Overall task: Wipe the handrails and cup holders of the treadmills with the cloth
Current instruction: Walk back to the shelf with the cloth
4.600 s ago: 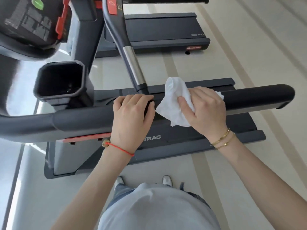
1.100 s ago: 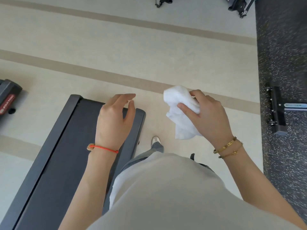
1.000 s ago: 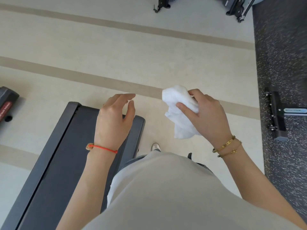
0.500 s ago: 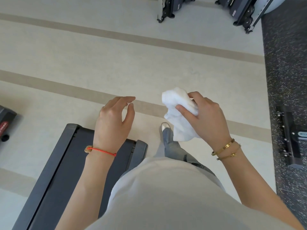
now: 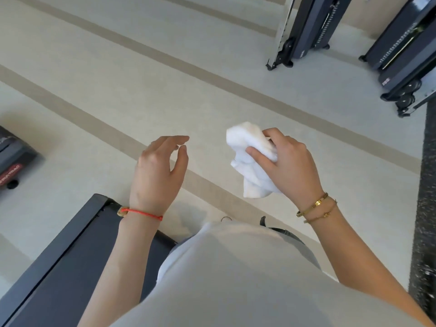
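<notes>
My right hand [image 5: 286,167] grips a crumpled white cloth [image 5: 251,159] in mid-air, thumb pressed into its folds. My left hand [image 5: 158,172] hangs beside it, fingers relaxed and slightly curved, holding nothing. Both hands float above the pale floor. The rear end of a dark treadmill deck [image 5: 63,263] lies at lower left, under my left forearm. No handrail or cup holder is in view.
The end of another treadmill [image 5: 11,161] with a red label shows at the left edge. Two dark machine bases on wheels [image 5: 304,31] [image 5: 405,57] stand at the top right. A black speckled mat [image 5: 424,208] runs along the right edge. Beige stripes cross the floor.
I left the handrail I was wiping and turned away. Over the last second the treadmill deck slid down and back in view while the far machines came closer; both hands kept their pose.
</notes>
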The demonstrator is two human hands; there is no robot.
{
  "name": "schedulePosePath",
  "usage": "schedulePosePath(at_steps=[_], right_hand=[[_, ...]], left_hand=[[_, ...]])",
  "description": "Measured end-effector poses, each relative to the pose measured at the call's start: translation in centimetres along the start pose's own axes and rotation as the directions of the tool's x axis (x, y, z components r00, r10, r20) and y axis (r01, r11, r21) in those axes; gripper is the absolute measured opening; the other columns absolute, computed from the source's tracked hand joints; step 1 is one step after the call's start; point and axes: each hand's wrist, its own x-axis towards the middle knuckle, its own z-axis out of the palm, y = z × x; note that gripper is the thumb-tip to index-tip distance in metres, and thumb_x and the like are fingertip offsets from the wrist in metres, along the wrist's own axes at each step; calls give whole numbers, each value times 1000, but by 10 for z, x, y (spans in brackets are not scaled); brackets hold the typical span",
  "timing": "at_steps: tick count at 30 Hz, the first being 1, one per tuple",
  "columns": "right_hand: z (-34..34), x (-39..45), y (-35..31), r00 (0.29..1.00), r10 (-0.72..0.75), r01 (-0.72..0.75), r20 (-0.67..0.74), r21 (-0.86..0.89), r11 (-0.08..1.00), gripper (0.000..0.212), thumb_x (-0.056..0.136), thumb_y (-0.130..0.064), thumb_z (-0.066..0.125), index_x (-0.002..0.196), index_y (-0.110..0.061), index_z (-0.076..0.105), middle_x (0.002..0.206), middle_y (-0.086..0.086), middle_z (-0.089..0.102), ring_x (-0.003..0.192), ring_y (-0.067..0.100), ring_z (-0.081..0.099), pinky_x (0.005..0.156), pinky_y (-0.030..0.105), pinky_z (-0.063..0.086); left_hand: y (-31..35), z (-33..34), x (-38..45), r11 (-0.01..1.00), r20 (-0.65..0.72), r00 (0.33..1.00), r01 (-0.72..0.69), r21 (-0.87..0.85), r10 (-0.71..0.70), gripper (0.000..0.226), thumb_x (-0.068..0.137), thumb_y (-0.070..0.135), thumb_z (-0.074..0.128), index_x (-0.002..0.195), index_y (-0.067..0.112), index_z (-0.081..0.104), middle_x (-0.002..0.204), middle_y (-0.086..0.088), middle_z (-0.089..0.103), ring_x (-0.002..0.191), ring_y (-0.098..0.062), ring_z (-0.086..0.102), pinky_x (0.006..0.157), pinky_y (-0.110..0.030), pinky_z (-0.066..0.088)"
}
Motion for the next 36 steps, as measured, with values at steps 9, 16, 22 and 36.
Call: schedulePosePath(at_steps=[9,16,22,36], right_hand=[[33,135,0,986,-134,131,97,28,991,39,87,-56,54,102,-20,58,76,-2,61,69,18,54,55,30,42],[76,240,-5,981,-157,153,115,39,987,39,85,-56,55,101,-20,58,78,1,63,70,21,57,56,33,46],[119,352,-33,979,-170,162,109,75,984,38,85,-56,55,98,-20,57,74,1,61,69,21,56,58,36,48],[203,568,-113,968,-208,200,141,72,977,38,87,-54,56,94,-17,54,74,2,60,68,22,55,57,37,47]], left_hand=[[-30,25,98,994,-103,993,71,84,-63,22,96,6,55,111,9,70,105,-5,71,87,-16,66,74,-30,53],[-82,41,180,985,-135,983,138,104,-123,22,95,6,56,110,10,71,101,-3,71,83,-15,64,71,-19,43],[-136,35,280,982,-159,978,153,110,-135,21,95,5,56,109,8,71,102,-4,71,64,0,54,69,-8,38],[-253,9,474,962,-180,959,242,127,-218,21,95,5,57,109,9,72,102,-2,72,61,-6,47,66,-23,41]])
